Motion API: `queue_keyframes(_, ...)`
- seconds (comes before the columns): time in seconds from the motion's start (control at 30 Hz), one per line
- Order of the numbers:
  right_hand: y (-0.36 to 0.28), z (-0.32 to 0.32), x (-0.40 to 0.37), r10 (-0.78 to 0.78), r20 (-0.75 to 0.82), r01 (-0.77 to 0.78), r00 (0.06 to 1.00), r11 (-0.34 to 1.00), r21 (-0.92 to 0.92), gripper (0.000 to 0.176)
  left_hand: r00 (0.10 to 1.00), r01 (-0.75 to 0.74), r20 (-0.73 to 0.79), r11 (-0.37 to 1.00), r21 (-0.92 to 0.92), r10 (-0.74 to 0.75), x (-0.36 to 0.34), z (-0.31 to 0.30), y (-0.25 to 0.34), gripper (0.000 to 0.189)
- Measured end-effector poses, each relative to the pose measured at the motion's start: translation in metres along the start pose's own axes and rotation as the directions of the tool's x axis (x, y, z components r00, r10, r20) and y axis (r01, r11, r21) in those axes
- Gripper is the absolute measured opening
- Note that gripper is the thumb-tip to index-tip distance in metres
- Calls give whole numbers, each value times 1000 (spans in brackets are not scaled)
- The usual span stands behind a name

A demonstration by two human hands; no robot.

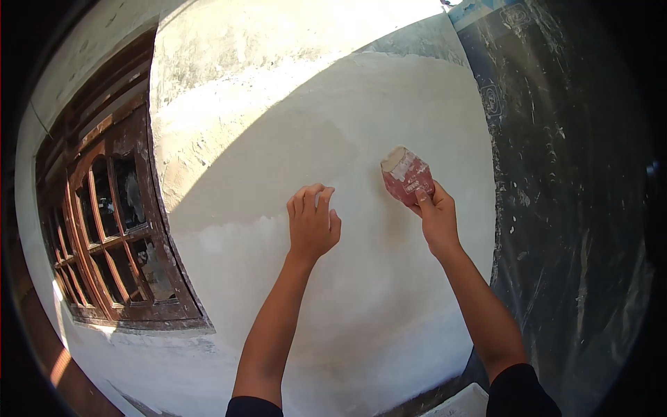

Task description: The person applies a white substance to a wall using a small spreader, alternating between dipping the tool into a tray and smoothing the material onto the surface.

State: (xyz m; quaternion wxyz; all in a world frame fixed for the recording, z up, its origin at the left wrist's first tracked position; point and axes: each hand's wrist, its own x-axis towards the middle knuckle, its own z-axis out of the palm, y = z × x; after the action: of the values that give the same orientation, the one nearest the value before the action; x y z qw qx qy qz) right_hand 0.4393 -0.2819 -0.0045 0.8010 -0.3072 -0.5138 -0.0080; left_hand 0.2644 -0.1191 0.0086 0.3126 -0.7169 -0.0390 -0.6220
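Observation:
My right hand point(437, 215) grips a flat red piece with printed lettering point(407, 175), its thumb lying over the lower edge. Pale plaster-like residue coats the upper tip of that piece, which is held up in front of the whitish wall point(361, 292). To the left, my left hand point(313, 221) is raised before the same wall with bent, parted fingers and nothing in them. A smoother white coat covers the lower wall, and a greyer patch point(278, 163) shows above my left hand.
At left is a brown wooden window point(114, 236) with glass panes. A dark, stained plastic sheet point(570, 181) hangs along the right side. Sunlight falls on the rough upper wall point(229, 55). Near the bottom right, a pale container edge point(462, 403) shows beside my sleeve.

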Motion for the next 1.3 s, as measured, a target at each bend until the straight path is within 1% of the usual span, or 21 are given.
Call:
queue_keyframes(0.03, -1, 1, 10, -15, 9, 15, 1000, 1000, 5, 27, 1000, 1, -23, 1000, 24, -1, 6, 2, -3, 47)
queue_keyframes(0.1, -2, 2, 29, -176, 93, 194, 980, 946, -260, 26, 999, -11, -42, 999, 47, 13, 17, 9, -8, 47)
queue_keyframes(0.13, -6, 4, 38, -189, 99, 208, 977, 946, -250, 26, 999, -21, -48, 998, 60, 24, 21, 13, -10, 47)
queue_keyframes(0.2, -15, 6, 52, -290, 214, 357, 933, 823, -442, 30, 998, -48, -47, 996, 80, 52, 28, 21, -9, 48)
queue_keyframes(0.23, -13, 7, 62, -300, 218, 367, 929, 824, -432, 30, 996, -70, -41, 994, 87, 74, 31, 25, -8, 49)
queue_keyframes(0.3, -8, 8, 83, -596, 391, 709, 701, 525, -471, 37, 995, -76, -55, 993, 95, 81, 37, 31, -3, 49)
queue_keyframes(0.33, -5, 8, 94, -603, 389, 714, 696, 525, -464, 37, 995, -76, -61, 993, 89, 81, 38, 34, -1, 50)
queue_keyframes(0.4, 2, 7, 114, -690, 519, 832, 504, 227, -507, 41, 994, -86, -60, 990, 113, 93, 39, 42, -2, 52)
queue_keyframes(0.43, 6, 7, 123, -695, 517, 835, 499, 226, -503, 41, 993, -98, -52, 989, 112, 104, 39, 45, -1, 52)
queue_keyframes(0.5, 14, 5, 138, -686, 571, 844, 451, 120, -523, 43, 992, -111, -50, 987, 117, 118, 36, 48, -3, 52)
queue_keyframes(0.57, 18, 4, 148, -684, 599, 857, 417, 77, -509, 44, 985, -152, -60, 980, 129, 161, 33, 48, -3, 51)
queue_keyframes(0.73, 32, 4, 159, -654, 678, 881, 336, -36, -472, 43, 983, -148, -92, 982, 116, 159, 30, 50, -6, 48)
queue_keyframes(0.8, 35, 2, 161, -620, 753, 855, 219, -250, -454, 39, 982, -156, -90, 981, 113, 166, 30, 50, -5, 48)
queue_keyframes(0.83, 38, 2, 163, -622, 752, 855, 218, -250, -454, 39, 983, -151, -89, 983, 103, 161, 31, 49, -5, 48)
queue_keyframes(0.9, 44, 0, 166, -524, 842, 745, 128, -510, -431, 38, 984, -151, -85, 984, 93, 159, 31, 49, -5, 48)
queue_keyframes(0.93, 46, -3, 163, -524, 841, 749, 134, -502, -433, 38, 986, -139, -86, 986, 87, 146, 26, 48, -1, 48)
queue_keyframes(1.0, 42, -10, 166, -411, 910, 628, 60, -692, -354, 38, 986, -139, -82, 988, 73, 145, 26, 49, -1, 48)
queue_keyframes(1.13, 27, -33, 158, -410, 907, 625, 96, -684, -376, 35, 988, -136, -69, 989, 65, 140, 29, 47, -1, 47)
queue_keyframes(1.23, 0, -40, 144, -606, 769, 659, 205, -496, -566, 29, 988, -134, -73, 988, 83, 140, 34, 49, -5, 46)
queue_keyframes(1.27, -9, -39, 141, -599, 774, 661, 206, -498, -562, 29, 989, -127, -61, 988, 90, 132, 34, 49, -4, 45)
queue_keyframes(1.3, -18, -35, 138, -616, 691, 687, 378, -314, -655, 33, 990, -123, -58, 989, 85, 128, 33, 49, -2, 45)
